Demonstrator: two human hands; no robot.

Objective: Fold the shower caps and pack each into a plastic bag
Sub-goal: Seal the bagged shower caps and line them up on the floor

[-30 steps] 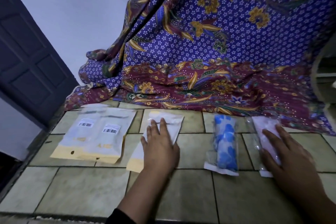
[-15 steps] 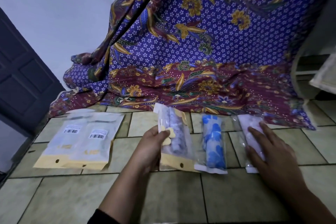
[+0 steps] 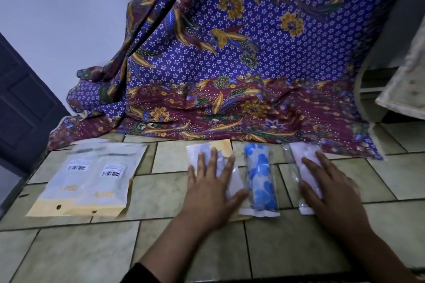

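Three packed bags lie side by side on the tiled floor. My left hand (image 3: 212, 187) rests flat, fingers spread, on the leftmost one, a clear bag with a pale cap and a yellow flap (image 3: 220, 147). Just right of it lies a bag holding a blue flowered cap (image 3: 259, 177), untouched. On the third bag, which holds a pale pink cap (image 3: 303, 153), my right hand (image 3: 331, 190) presses flat with fingers apart. Neither hand grips anything.
Two empty bags with barcode labels (image 3: 89, 181) overlap at the left on the floor. A purple and maroon patterned cloth (image 3: 230, 76) hangs behind and spreads onto the tiles. A dark door (image 3: 20, 110) stands far left, a pale cushion edge (image 3: 404, 89) at right.
My left hand brought the yellow-flapped bag from the left, held it up beside the blue bag, and now presses it flat there. The right hand stayed on the pink bag.
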